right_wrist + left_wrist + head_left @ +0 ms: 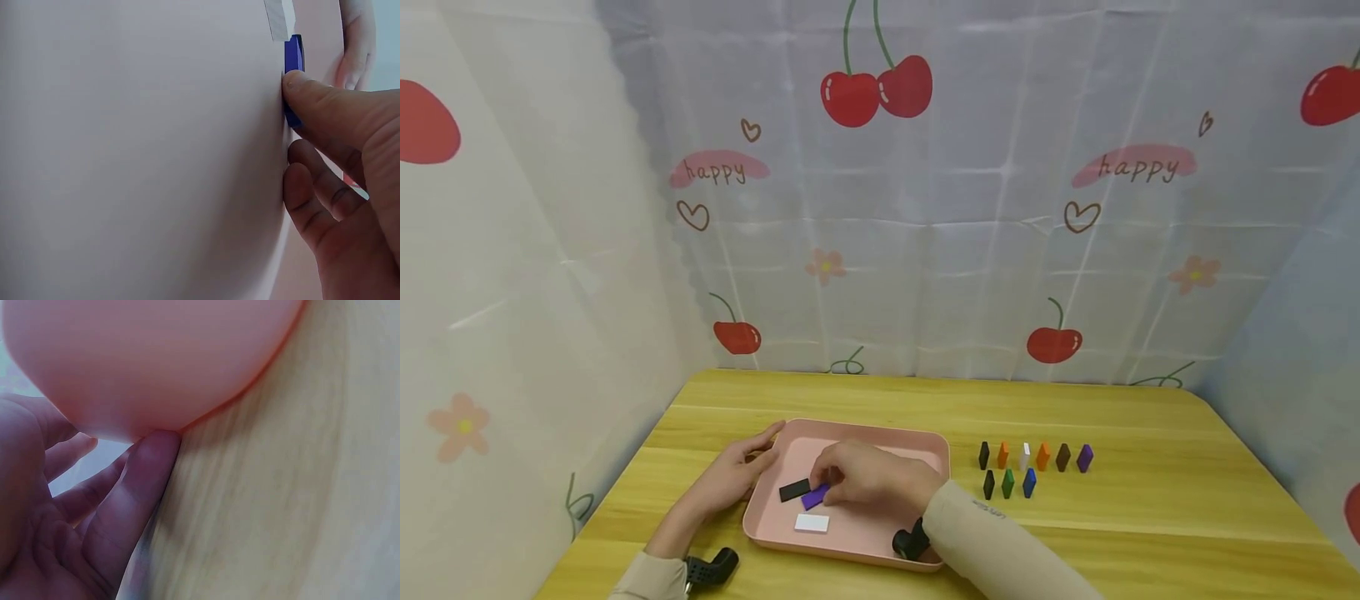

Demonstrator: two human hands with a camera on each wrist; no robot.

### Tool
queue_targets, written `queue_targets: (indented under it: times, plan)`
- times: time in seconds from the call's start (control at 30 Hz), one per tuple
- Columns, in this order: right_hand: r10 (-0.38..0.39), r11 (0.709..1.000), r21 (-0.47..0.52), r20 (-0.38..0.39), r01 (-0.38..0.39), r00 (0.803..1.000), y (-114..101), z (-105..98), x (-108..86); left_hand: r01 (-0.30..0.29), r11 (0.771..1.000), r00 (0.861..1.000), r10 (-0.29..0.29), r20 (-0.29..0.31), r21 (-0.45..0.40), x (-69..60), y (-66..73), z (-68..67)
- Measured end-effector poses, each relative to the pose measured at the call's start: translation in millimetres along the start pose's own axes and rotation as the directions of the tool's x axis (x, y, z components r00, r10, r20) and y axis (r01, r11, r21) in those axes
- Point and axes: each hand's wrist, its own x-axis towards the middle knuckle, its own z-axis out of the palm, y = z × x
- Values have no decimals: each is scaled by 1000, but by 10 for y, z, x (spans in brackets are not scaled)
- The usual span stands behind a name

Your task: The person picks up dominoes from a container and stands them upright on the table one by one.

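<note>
My right hand (865, 472) is over the pink tray (850, 546) and pinches a purple domino (815, 497) between thumb and fingers. In the right wrist view, the thumb lies on this domino (292, 53), which is against the tray's floor. Beside it lie a black domino (794, 490) and a white domino (812, 523), both flat in the tray. My left hand (733, 471) touches the tray's left side from outside, its fingers fairly straight. The left wrist view shows the thumb (140, 481) against the tray's outer wall (156, 369).
Right of the tray, several dominoes stand upright in two rows. The back row includes an orange domino (1042, 457) and a purple one (1085, 458); the front row has black, green (1007, 483) and blue (1030, 483) ones. A printed curtain (955, 275) surrounds the wooden table (1150, 517).
</note>
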Motion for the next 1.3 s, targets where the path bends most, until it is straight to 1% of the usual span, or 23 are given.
queue_targets:
  times: [0.17, 0.3, 0.43, 0.6, 0.8, 1.0, 1.17, 1.3]
  plan:
    - [14, 1000, -17, 4, -14, 1000, 39, -34, -61, 27, 1000, 1000, -27, -11, -4, -5, 5, 17]
    - [25, 999, -42, 10, -25, 1000, 43, -63, -85, 37, 999, 999, -38, -17, -4, -1, -4, 24]
    - [37, 998, -55, 8, -37, 999, 32, -78, -84, 30, 1000, 999, -30, -14, 3, 9, -16, 18]
    - [9, 996, -88, -2, -9, 1000, 19, -52, -28, 28, 1000, 1000, -28, -6, -12, 7, -28, 8]
    - [-8, 994, -108, -19, 6, 1000, 1, -11, 32, 24, 1000, 1000, -24, -7, -8, 17, -27, 8]
    - [8, 994, -107, -22, -11, 1000, -41, -17, 23, 26, 1000, 1000, -26, -6, -5, 17, -8, 12]
    - [-15, 993, -114, -17, 13, 1000, -68, -31, 13, 27, 1000, 1000, -27, -13, 6, 14, -7, 8]
    - [-14, 994, -110, -15, 12, 1000, -66, -37, 3, 24, 1000, 1000, -24, -11, 6, 19, -8, 1]
